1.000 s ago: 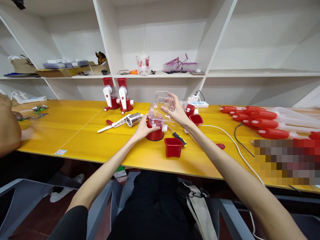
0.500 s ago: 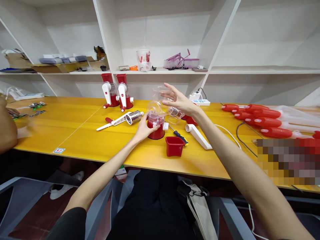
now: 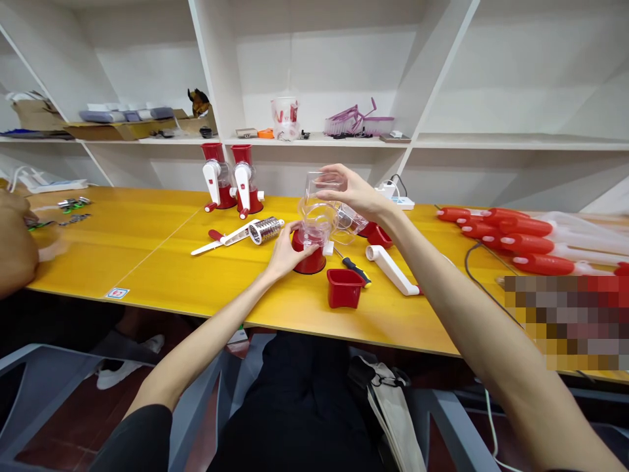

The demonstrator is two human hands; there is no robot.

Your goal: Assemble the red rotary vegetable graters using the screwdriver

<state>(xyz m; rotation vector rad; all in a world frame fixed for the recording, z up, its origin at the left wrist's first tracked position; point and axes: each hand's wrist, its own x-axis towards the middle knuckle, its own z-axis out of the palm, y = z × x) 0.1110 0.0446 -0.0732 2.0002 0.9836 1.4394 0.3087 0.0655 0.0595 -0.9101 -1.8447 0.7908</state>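
My left hand (image 3: 285, 254) is wrapped round the red base (image 3: 309, 261) of a rotary grater, thumb across its front. The base stands on the table. My right hand (image 3: 351, 190) grips the upper chute of the clear plastic grater housing (image 3: 317, 211), which sits at the top of the base; whether it is locked on I cannot tell. Left of my left hand lies a metal grating drum (image 3: 265, 231). A red hopper (image 3: 344, 288), a screwdriver (image 3: 361, 273) and a white crank handle (image 3: 393, 270) lie to the right of the base.
Two assembled graters (image 3: 213, 177) stand at the back of the yellow table (image 3: 171, 288). Beside the drum lies a white-and-red part (image 3: 216, 242). Several red-handled items (image 3: 528, 244) are piled at right, near a cable. Another person's arm (image 3: 17, 242) is at far left.
My right hand has turned the clear housing, so its square chute now points up above the base. My left hand stays on the base. The camera view has shifted slightly.
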